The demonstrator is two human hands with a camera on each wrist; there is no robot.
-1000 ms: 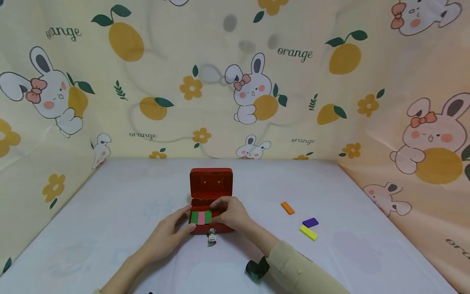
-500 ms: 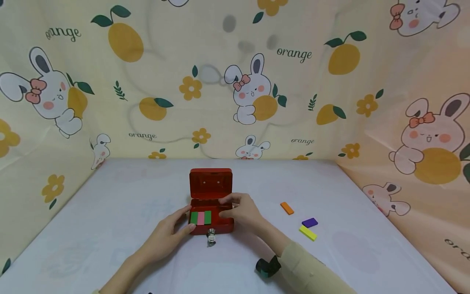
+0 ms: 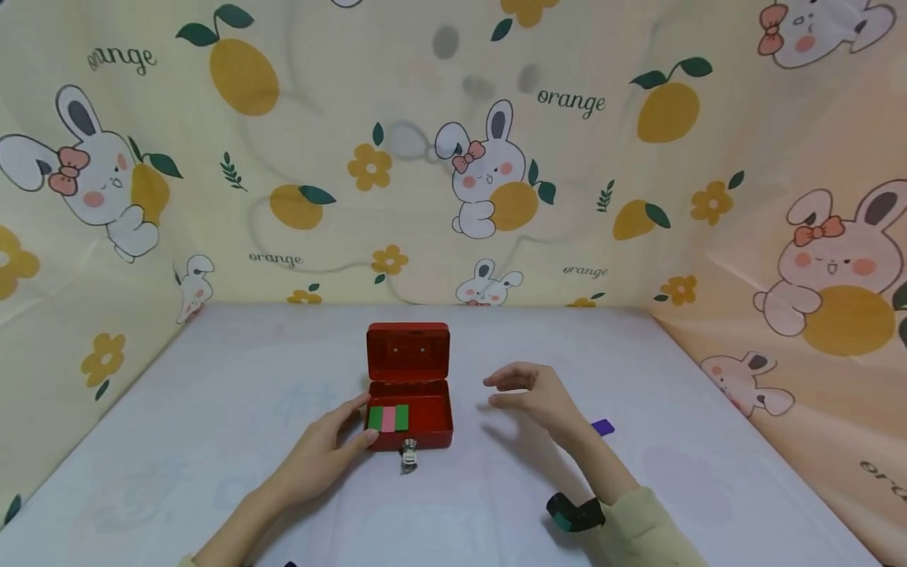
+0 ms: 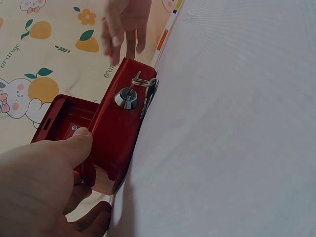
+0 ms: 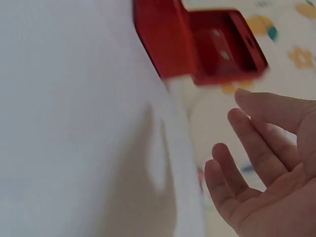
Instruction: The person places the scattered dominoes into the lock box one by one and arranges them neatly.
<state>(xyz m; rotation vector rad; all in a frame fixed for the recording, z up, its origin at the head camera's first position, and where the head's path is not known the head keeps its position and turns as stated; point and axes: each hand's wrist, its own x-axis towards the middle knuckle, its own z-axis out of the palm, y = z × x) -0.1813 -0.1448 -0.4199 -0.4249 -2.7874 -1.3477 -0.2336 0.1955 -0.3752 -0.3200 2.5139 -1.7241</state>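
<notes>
A red metal cash box [image 3: 428, 439] stands on the table with its lid [image 3: 407, 352] raised. Flat blocks lie side by side at the left inside it: a green block [image 3: 375, 419], a pink block [image 3: 388, 419] and another green block [image 3: 401, 417]. Keys [image 4: 143, 89] hang from the front lock. My left hand [image 3: 319, 461] grips the box's left end, thumb [image 4: 79, 145] over the front rim. To the right of the box, my right hand [image 3: 538, 400] is in the air, fingers loosely bent and holding nothing.
A purple block [image 3: 603, 428] lies on the white table beyond the right forearm. An orange block [image 4: 162, 39] shows in the left wrist view; the right arm covers it in the head view. A patterned cloth [image 3: 319, 157] hangs behind the table.
My right hand has come out of the box and moved right, away from it, with nothing in it. The left hand and the blocks in the box have stayed in place.
</notes>
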